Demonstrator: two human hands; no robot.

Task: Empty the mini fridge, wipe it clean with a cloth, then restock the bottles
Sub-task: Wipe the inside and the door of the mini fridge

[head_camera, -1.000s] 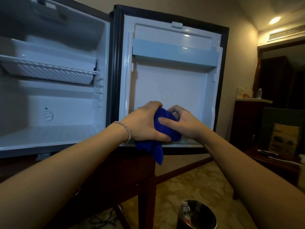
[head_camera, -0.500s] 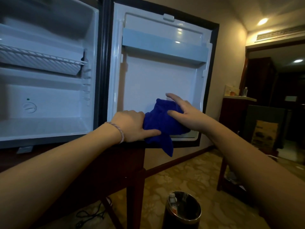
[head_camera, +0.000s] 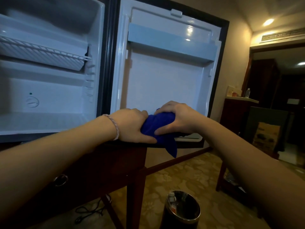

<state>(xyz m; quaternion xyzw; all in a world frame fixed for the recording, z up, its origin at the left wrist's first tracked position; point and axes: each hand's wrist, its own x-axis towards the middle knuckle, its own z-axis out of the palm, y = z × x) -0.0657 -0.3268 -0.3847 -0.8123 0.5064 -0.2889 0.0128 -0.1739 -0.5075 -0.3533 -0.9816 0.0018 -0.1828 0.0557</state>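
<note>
Both hands hold the blue cloth (head_camera: 156,125) bunched at the lower edge of the open fridge door (head_camera: 165,83); the left hand (head_camera: 132,128) and right hand (head_camera: 178,118) have fingers curled round it, probably to gather a firm wiping pad. One corner hangs free below the door. No bottles show in the fridge compartment (head_camera: 49,90), so the wiping stage appears current.

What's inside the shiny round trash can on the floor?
Inside the trash can a small bottle with a white cap leans against the left wall, with something reddish below it. The rest is dark, and the bottom is hidden by the rim and shadow.
</note>
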